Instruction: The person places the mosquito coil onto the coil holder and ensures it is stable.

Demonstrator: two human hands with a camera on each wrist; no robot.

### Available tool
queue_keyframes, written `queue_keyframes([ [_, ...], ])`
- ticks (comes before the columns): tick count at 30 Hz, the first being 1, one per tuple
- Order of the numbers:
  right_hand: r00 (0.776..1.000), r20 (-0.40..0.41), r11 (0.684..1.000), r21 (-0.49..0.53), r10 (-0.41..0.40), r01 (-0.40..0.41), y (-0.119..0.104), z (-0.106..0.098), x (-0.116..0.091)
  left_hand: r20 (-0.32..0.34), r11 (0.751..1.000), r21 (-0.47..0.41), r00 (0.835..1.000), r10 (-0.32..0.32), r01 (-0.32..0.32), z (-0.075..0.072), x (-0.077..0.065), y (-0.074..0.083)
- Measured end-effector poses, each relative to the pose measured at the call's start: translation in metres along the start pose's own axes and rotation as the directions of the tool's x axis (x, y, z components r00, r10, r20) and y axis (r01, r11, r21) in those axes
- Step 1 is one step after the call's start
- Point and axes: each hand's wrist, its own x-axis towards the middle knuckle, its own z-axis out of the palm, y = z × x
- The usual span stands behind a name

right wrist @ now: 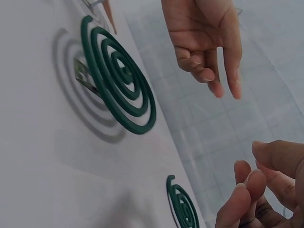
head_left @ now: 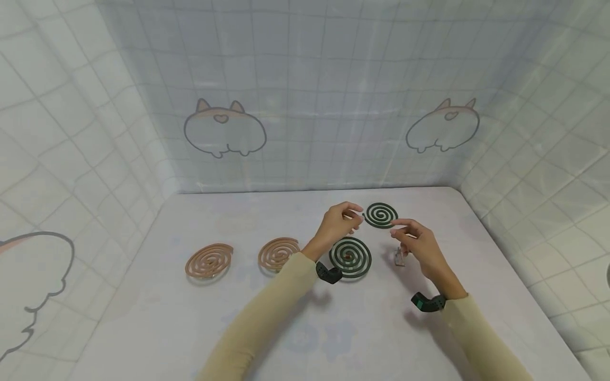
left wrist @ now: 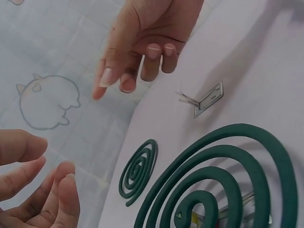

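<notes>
Both hands hover over the white table with relaxed, bent fingers and nothing between them. My left hand (head_left: pixel 339 222) is just left of the far green mosquito coil (head_left: pixel 380 215), which lies flat near the back edge. On that coil's right side is my right hand (head_left: pixel 421 248), its fingertips overlapping the coil's rim in the head view. A small metal coil stand (left wrist: pixel 209 100) sits below the right hand, its prongs bent upward. Closer to me, another green mosquito coil (head_left: pixel 349 256) is held above the table by a metal stand (right wrist: pixel 85 78) beneath it.
Left of the green coils, two brown mosquito coils (head_left: pixel 209 261) stand in a row, raised off the table; the left sleeve (head_left: pixel 281 291) partly covers the inner one. Tile-patterned walls (head_left: pixel 305 106) with cartoon drawings enclose the table (head_left: pixel 157 328) at the back and sides.
</notes>
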Motion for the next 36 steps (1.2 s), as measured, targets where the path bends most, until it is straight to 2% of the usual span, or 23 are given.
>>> queue_keyframes([
  [12,0.997,-0.069,1.0,0.009,-0.025,0.026,0.004,-0.016,0.016,-0.008,1.0,0.011,1.0,0.009,-0.009,0.012,0.021,-0.004],
  [18,0.995,-0.092,1.0,0.003,-0.025,0.025,0.008,-0.021,0.025,-0.033,1.0,-0.021,0.999,-0.014,0.013,0.019,0.029,-0.006],
  [25,0.994,-0.109,1.0,0.026,0.003,0.0,0.01,-0.026,0.032,-0.029,0.997,-0.065,0.999,-0.038,0.036,0.03,0.036,-0.009],
  [36,0.993,-0.108,0.998,0.009,0.056,-0.055,0.024,-0.034,0.052,-0.054,0.994,-0.053,0.993,-0.101,0.098,0.038,0.043,-0.018],
])
